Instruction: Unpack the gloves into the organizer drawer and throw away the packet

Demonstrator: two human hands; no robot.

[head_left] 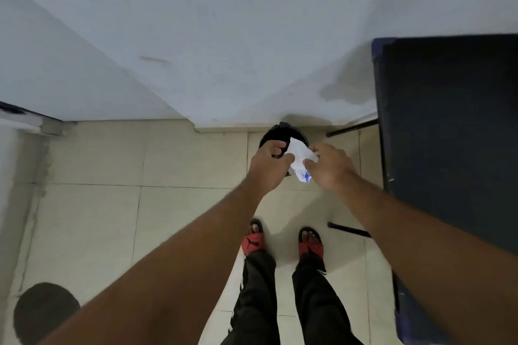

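A crumpled white packet (299,159) with blue print is held between both hands, directly above a round black bin (273,135) that stands on the floor against the wall. My left hand (269,165) pinches the packet's left side with thumb and fingers. My right hand (329,166) grips its right side. Most of the bin's opening is covered by the hands and the packet. No gloves or organizer drawer are in sight.
A dark table (448,134) with thin metal legs (351,126) stands close on the right. White walls form a corner ahead. My feet in red sandals (253,242) stand on pale tiles. A dark round object (44,311) lies at the lower left.
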